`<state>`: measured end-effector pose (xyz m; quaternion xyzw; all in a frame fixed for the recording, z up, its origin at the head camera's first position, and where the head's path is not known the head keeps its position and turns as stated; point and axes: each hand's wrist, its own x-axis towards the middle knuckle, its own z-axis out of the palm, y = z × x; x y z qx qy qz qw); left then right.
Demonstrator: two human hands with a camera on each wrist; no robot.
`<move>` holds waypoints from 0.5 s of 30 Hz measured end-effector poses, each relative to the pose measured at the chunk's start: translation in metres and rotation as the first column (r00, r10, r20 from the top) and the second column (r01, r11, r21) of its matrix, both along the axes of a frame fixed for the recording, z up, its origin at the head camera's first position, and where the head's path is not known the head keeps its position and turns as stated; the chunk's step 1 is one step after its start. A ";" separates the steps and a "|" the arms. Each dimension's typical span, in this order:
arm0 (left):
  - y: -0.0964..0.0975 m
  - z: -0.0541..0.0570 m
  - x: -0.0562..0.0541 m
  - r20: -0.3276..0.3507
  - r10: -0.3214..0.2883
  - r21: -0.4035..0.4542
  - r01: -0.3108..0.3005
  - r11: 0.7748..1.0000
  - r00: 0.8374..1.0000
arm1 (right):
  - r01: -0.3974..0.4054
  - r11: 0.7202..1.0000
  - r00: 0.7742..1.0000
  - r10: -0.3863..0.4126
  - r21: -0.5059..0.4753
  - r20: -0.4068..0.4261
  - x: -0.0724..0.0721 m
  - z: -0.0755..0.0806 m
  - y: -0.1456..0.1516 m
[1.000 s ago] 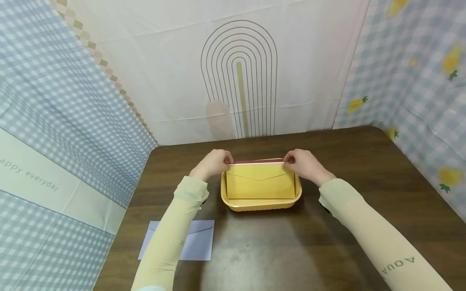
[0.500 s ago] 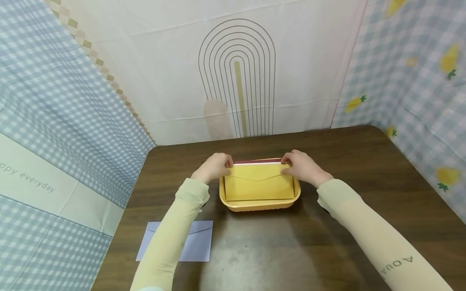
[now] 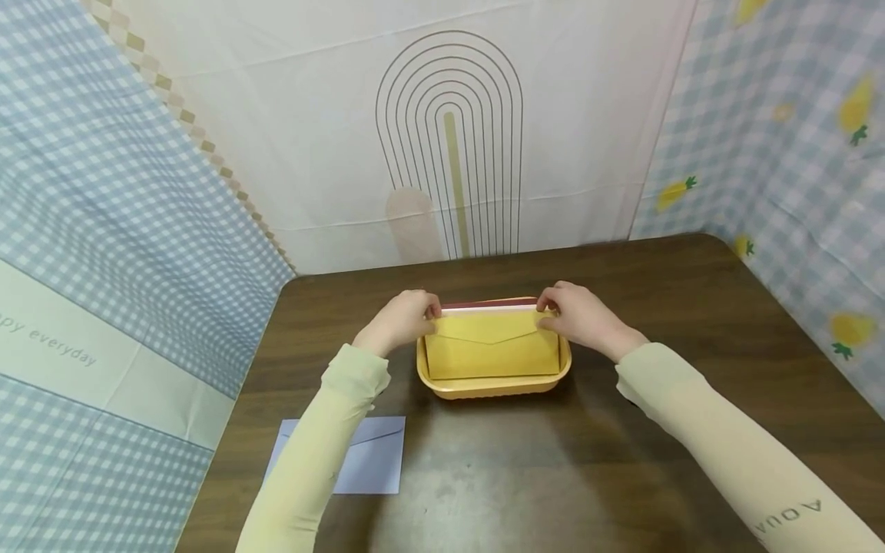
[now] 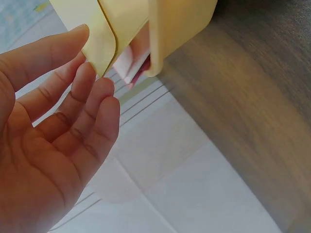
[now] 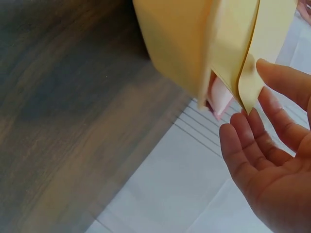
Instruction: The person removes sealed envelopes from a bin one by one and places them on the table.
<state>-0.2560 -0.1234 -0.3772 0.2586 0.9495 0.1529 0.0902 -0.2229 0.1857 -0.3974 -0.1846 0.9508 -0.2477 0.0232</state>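
1. Envelope of yellow paper (image 3: 492, 358): stands on its long edge inside the pale yellow oblong container with rounded corners (image 3: 494, 389), flap side toward the head camera, top edge above the rim. Contact of its lower edge with the container floor: cannot tell.
2. Left hand (image 3: 404, 319): pinches the envelope's upper left corner, thumb on the flap side, fingers curled behind.
3. Right hand (image 3: 582, 316): pinches the upper right corner in like manner, thumb in front, fingers behind.
4. Directly behind the yellow envelope, in the same container: a white paper edge (image 3: 484, 310), then a dark red paper edge (image 3: 492, 302) beyond it.
5. Lilac paper envelope (image 3: 373, 461): flat on the dark brown wood-grain worktop (image 3: 532, 476), near its left side, apart from the container; partly hidden by the pale yellow left sleeve (image 3: 311, 461).
6. Backdrop: white cloth printed with nested arches (image 3: 594, 115), between blue-checked cloths.
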 end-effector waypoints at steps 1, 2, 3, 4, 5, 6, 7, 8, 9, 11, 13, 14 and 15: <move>-0.001 0.001 0.003 -0.013 -0.006 0.002 0.006 1.000 1.000 | -0.005 1.000 1.000 0.005 -0.011 -0.001 0.002 0.001 0.000; -0.002 0.002 0.006 -0.024 -0.012 0.002 0.012 1.000 1.000 | -0.012 1.000 1.000 0.012 -0.022 0.001 0.004 0.002 0.001; -0.002 0.004 0.010 -0.032 -0.016 0.000 0.016 1.000 0.999 | -0.019 0.999 1.000 0.019 -0.032 0.007 0.006 0.002 0.001; -0.003 0.005 0.013 -0.038 -0.019 -0.002 0.019 1.000 0.999 | -0.031 0.999 0.999 0.031 -0.041 0.009 0.008 0.003 0.002; -0.003 0.006 0.017 -0.042 -0.022 -0.003 0.022 1.000 0.999 | -0.038 0.998 0.999 0.039 -0.047 0.015 0.010 0.004 0.002; -0.004 0.007 0.020 -0.048 -0.026 -0.006 0.026 1.000 0.999 | -0.048 0.998 0.999 0.049 -0.052 0.020 0.013 0.005 0.003; -0.004 0.008 0.023 -0.054 -0.031 -0.009 0.030 0.999 0.998 | -0.054 0.997 0.998 0.055 -0.053 0.028 0.015 0.006 0.003; -0.004 0.008 0.026 -0.061 -0.038 -0.013 0.037 0.999 0.997 | -0.062 0.997 0.997 0.064 -0.051 0.032 0.016 0.006 0.004; -0.005 0.008 0.028 -0.071 -0.050 -0.017 0.049 0.999 0.996 | -0.069 0.996 0.997 0.071 -0.049 0.035 0.018 0.007 0.004; -0.006 0.005 0.030 -0.080 -0.072 -0.025 0.070 0.997 0.994 | -0.078 0.996 0.996 0.080 -0.046 0.045 0.020 0.007 0.005; -0.008 0.001 0.031 -0.072 -0.083 -0.027 0.081 0.996 0.994 | -0.083 0.996 0.995 0.086 -0.043 0.056 0.022 0.007 0.005; -0.008 -0.002 0.032 -0.063 -0.087 -0.027 0.086 0.996 0.994 | -0.086 0.995 0.994 0.088 -0.044 0.058 0.023 0.008 0.005; -0.009 -0.004 0.032 -0.050 -0.086 -0.026 0.085 0.996 0.995 | -0.088 0.995 0.994 0.090 -0.046 0.060 0.024 0.008 0.006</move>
